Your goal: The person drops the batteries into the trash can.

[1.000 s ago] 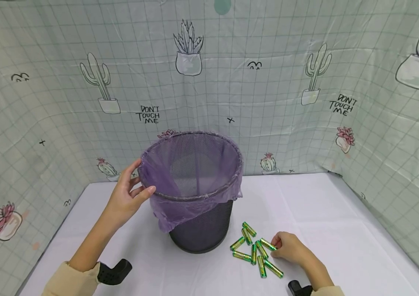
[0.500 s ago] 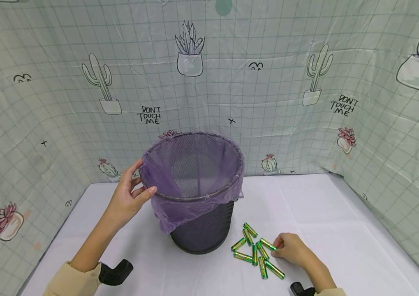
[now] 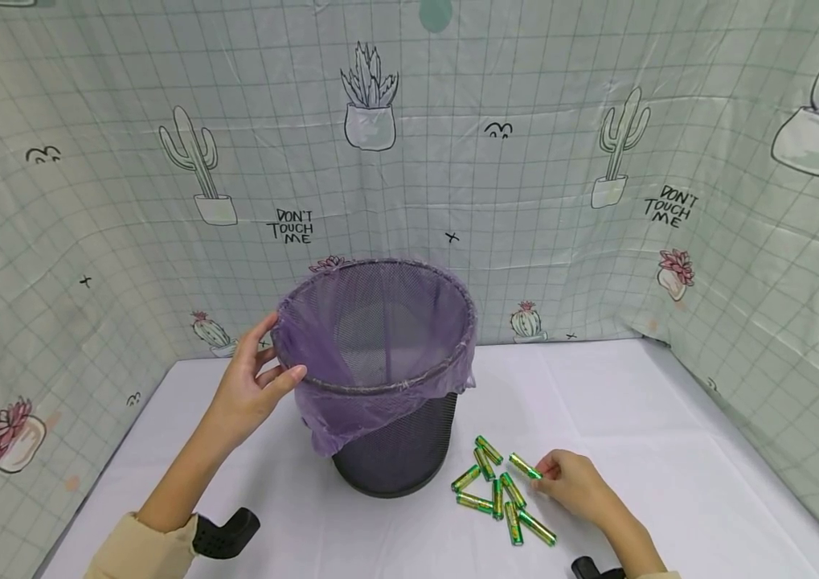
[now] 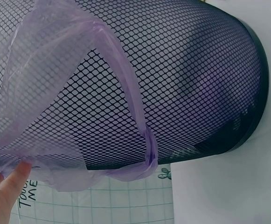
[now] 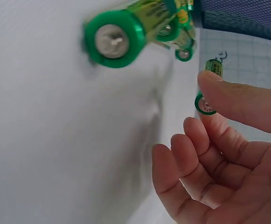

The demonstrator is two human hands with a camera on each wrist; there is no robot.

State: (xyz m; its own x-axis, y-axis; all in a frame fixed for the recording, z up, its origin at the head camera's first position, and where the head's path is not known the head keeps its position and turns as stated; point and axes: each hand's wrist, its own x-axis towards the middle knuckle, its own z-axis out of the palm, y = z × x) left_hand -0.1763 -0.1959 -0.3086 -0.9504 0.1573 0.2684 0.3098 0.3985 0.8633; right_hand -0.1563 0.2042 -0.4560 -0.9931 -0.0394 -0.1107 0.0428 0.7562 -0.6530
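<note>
A black mesh trash bin [image 3: 409, 450] stands on the white table, lined with a purple plastic bag [image 3: 358, 414] folded over its rim. My left hand [image 3: 243, 394] holds the bin's rim on the left side, thumb on the near edge. In the left wrist view only some fingers [image 4: 9, 191] show against the bag. Between thumb and fingertips, my right hand [image 3: 577, 486] pinches a green battery [image 3: 523, 465] just above the pile. The right wrist view shows that battery [image 5: 213, 68] under the thumb, the other fingers loosely bent.
Several loose green batteries [image 3: 497, 498] lie to the bin's right, close to my right hand. White cloth covers the table [image 3: 619, 402]. Behind and at both sides hangs a checked curtain [image 3: 409, 185] printed with cactus drawings.
My right hand has lifted the pinched battery slightly up and away from the pile. My left hand and the bin have stayed in place.
</note>
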